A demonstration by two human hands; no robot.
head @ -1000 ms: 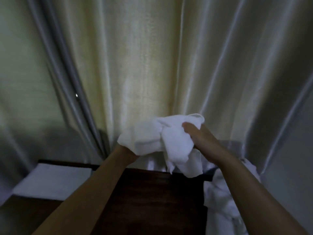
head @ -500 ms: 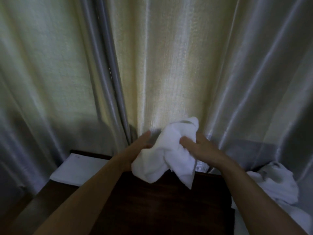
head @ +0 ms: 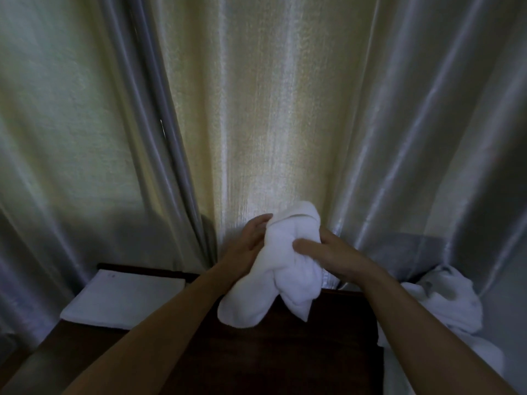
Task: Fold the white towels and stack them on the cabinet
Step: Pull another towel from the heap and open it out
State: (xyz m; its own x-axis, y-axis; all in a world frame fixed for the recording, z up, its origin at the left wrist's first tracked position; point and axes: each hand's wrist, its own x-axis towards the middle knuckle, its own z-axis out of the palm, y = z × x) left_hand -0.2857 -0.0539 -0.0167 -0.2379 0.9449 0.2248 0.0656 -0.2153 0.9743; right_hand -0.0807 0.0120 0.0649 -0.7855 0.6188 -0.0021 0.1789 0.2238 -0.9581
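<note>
**A:** ok so left to right: at the far left of the dark wooden cabinet top (head: 256, 352) there's a flat folded white towel (head: 122, 300), already squared up. Looks like the start of the stack.

**B:** And the hands?

**A:** Both up over the middle of the cabinet, in front of the shiny cream curtain (head: 271, 109). The left hand (head: 248, 243) is cupped against the left side of a bunched-up white towel (head: 285, 266), fingers pressed to the cloth. The right hand (head: 333, 252) has its grip closed on the right side, thumb laid across the front. The towel hangs in a wad with two lobes drooping toward the cabinet, not touching it as far as I can tell.

**B:** So no fold yet.

**A:** I'd say this is the sort-it-out step. Next move probably calls for finding two corners and shaking it open flat. Off to the right, a loose heap of white towels (head: 445, 303) waits beside the cabinet.
</note>
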